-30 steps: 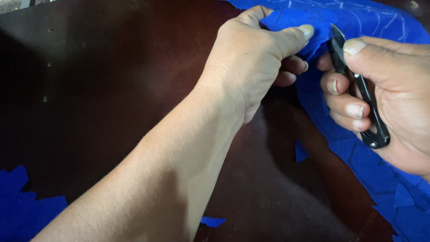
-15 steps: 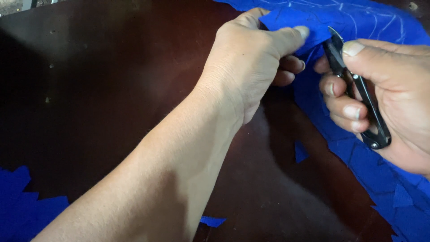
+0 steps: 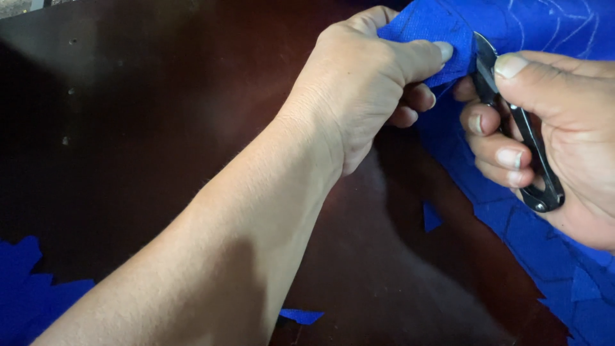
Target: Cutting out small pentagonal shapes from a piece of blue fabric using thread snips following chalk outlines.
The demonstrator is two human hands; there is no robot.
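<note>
Now, hand by hand:
Left hand: the left hand (image 3: 368,77) reaches across the table and pinches the edge of the blue cloth (image 3: 544,25), thumb on top and fingers curled underneath, so a fold of cloth is lifted between them.
Right hand: the right hand (image 3: 557,134) is wrapped around a pair of small black thread snips (image 3: 516,125), thumb pressed on the upper arm and the other fingers closed around the lower one.
Snips: their tips point up toward the cloth, just beside the left thumb; whether the blades are touching the cloth I cannot tell.
Cloth: it lies along the right side of the dark brown table (image 3: 160,128), with pale chalk lines drawn on it at the top right.
Scraps: one small blue scrap (image 3: 432,216) lies on the table below the hands, another sliver (image 3: 301,315) near the bottom edge by the left forearm, and a heap of blue offcuts (image 3: 29,288) fills the bottom left corner.
</note>
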